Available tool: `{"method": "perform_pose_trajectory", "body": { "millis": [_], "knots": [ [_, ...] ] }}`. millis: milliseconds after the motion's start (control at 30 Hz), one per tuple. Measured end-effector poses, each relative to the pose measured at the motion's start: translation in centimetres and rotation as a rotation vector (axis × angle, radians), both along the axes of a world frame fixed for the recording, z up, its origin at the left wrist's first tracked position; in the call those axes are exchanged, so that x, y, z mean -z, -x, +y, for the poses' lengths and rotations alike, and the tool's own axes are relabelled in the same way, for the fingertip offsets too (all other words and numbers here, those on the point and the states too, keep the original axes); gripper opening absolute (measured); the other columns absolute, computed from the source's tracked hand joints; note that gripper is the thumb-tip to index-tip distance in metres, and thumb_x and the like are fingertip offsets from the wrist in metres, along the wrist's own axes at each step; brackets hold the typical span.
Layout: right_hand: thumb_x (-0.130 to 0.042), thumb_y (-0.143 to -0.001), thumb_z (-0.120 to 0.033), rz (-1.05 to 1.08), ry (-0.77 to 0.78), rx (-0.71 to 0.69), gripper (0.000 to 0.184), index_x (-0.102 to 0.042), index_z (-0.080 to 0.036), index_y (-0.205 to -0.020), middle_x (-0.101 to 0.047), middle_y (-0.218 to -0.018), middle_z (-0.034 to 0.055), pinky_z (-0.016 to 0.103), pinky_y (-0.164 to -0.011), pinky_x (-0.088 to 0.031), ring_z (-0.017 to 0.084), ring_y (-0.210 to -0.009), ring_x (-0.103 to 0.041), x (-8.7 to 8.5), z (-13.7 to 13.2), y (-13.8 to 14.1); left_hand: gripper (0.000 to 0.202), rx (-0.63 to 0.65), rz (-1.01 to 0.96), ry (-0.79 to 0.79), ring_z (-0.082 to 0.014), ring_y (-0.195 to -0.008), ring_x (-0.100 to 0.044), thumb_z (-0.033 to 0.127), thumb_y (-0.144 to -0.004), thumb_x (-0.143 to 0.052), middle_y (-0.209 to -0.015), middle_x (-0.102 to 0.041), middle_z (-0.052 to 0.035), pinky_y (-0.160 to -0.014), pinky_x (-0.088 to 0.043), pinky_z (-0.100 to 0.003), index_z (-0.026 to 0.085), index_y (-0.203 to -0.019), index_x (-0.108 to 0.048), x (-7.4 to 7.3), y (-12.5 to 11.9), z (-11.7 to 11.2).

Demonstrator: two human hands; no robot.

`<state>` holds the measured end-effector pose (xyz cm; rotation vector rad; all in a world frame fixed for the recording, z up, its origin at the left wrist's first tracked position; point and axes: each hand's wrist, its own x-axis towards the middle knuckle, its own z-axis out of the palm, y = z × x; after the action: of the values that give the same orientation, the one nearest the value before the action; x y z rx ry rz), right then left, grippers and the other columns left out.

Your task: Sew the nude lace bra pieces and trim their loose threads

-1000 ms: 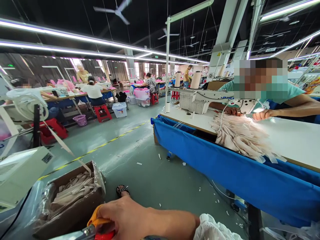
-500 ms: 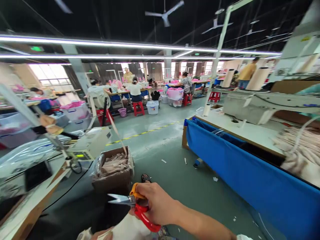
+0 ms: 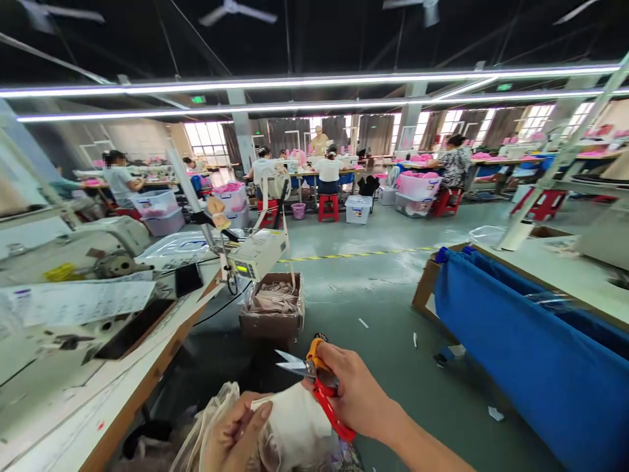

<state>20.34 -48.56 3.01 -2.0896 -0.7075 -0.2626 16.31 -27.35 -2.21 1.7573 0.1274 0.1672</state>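
In my right hand [image 3: 361,393] is a pair of scissors [image 3: 319,387] with one orange and one red handle loop. Their blades are slightly parted and point left, above the cloth. My left hand [image 3: 236,426] pinches the edge of a white fabric piece [image 3: 297,416] between thumb and fingers. The fabric stretches from there toward the right hand, below the scissors. Pale thin straps [image 3: 209,419] hang in loops beside the left hand. Darker cloth lies low in my lap, partly hidden by the hands.
A sewing table [image 3: 147,373] with a machine runs along my left. Ahead stands a cardboard box [image 3: 272,321] of beige strips beneath a control box [image 3: 258,255]. A table with a blue cloth trough [image 3: 521,347] is on the right. Several people sit at far tables.
The view has swung left, bringing the left table and its machine into sight. My left hand and the white fabric have come up into view; the right hand still holds the scissors.
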Motion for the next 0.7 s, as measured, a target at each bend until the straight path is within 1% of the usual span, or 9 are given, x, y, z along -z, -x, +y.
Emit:
{"method": "perform_pose_trajectory", "body": {
  "millis": [100,200,300,400,467,600,700],
  "knots": [
    [-0.050,-0.075,-0.016,-0.056,0.052,-0.005,0.029,-0.022,-0.025,-0.075,-0.042,-0.067,-0.0044,0.023,-0.052,-0.027,0.011,-0.056,-0.034,0.2,0.5,-0.3,0.057,0.014,-0.003,-0.022,-0.0199,-0.065,-0.060,0.074,-0.069,-0.070,-0.067,-0.066,-0.0040,-0.064,-0.050,-0.025,0.019,-0.080,-0.077,-1.1,-0.1,1.0],
    [-0.049,-0.078,-0.014,-0.096,0.083,0.035,0.028,-0.023,-0.025,-0.073,-0.043,-0.066,-0.0042,0.024,-0.051,-0.028,0.012,-0.056,-0.037,0.2,0.9,-0.4,0.057,0.012,0.031,0.020,-0.0190,-0.063,-0.058,0.075,-0.069,-0.069,-0.065,-0.065,-0.0039,-0.060,-0.046,-0.025,0.019,-0.075,-0.075,-1.6,0.0,1.4],
    [-0.049,-0.085,-0.019,-0.121,0.073,0.040,0.027,-0.026,-0.025,-0.073,-0.044,-0.065,-0.0041,0.023,-0.049,-0.029,0.012,-0.054,-0.039,0.1,1.1,-0.7,0.062,0.020,0.024,0.031,-0.0147,-0.053,-0.050,0.078,-0.069,-0.067,-0.057,-0.060,-0.0022,-0.053,-0.040,-0.024,0.017,-0.072,-0.073,-1.3,0.0,1.2],
    [-0.049,-0.090,-0.023,-0.173,0.062,0.047,0.027,-0.029,-0.025,-0.072,-0.047,-0.064,-0.0039,0.022,-0.047,-0.030,0.012,-0.053,-0.040,-0.3,1.1,-1.1,0.062,0.043,0.039,0.060,-0.0098,-0.041,-0.037,0.077,-0.071,-0.066,-0.044,-0.047,0.0028,-0.045,-0.030,-0.022,0.015,-0.077,-0.073,-0.8,-0.2,0.7],
    [-0.051,-0.092,-0.027,-0.203,0.053,0.054,0.026,-0.033,-0.025,-0.074,-0.049,-0.063,-0.0036,0.022,-0.047,-0.032,0.012,-0.053,-0.042,-0.6,0.9,-1.3,0.060,0.076,0.044,0.102,-0.0083,-0.036,-0.033,0.075,-0.074,-0.064,-0.040,-0.041,0.0054,-0.042,-0.026,-0.021,0.016,-0.080,-0.071,-0.6,-0.5,0.5],
    [-0.054,-0.093,-0.029,-0.186,0.043,0.033,0.019,-0.042,-0.024,-0.079,-0.056,-0.066,-0.0016,0.022,-0.048,-0.037,0.013,-0.054,-0.049,-0.6,0.5,-1.5,0.055,0.124,0.030,0.159,-0.0074,-0.032,-0.034,0.072,-0.076,-0.064,-0.038,-0.039,0.0076,-0.042,-0.019,-0.020,0.017,-0.080,-0.067,-0.8,-1.0,0.4],
    [-0.054,-0.089,-0.023,-0.190,0.081,0.019,0.014,-0.044,-0.024,-0.080,-0.063,-0.074,0.0015,0.022,-0.052,-0.042,0.015,-0.059,-0.056,0.1,0.2,-1.7,0.055,0.119,0.042,0.157,-0.0095,-0.033,-0.040,0.073,-0.076,-0.063,-0.040,-0.042,0.0075,-0.042,-0.020,-0.021,0.018,-0.083,-0.065,-1.1,-1.0,0.6]
  ]
}}
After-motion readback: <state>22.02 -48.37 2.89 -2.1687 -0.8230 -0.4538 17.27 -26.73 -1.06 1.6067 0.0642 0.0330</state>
